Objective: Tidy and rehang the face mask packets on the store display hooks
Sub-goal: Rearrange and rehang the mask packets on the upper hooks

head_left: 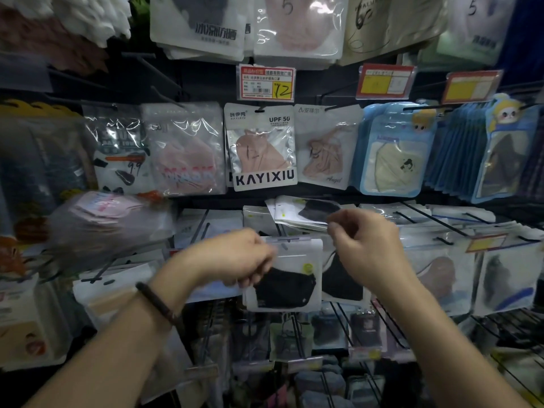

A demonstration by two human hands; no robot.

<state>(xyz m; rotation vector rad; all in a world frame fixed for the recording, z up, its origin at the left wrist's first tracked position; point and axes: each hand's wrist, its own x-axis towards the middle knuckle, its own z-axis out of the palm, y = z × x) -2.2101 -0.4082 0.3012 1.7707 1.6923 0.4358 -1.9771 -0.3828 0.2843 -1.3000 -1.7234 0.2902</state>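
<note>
Centre of display (203, 201), low row: packet (294, 260) with black mask sits between your hands. Left hand (235, 260) pinches its left edge. Right hand (368, 245) curled just beside it; grip unclear. Likely light, floppy, slick; hold near top hole.

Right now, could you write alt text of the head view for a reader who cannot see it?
A person's left grip holds a clear packet with a black mask before a wall of hanging mask packets; the right grip hovers curled beside its top corner. A price tag above reads 12.
</note>
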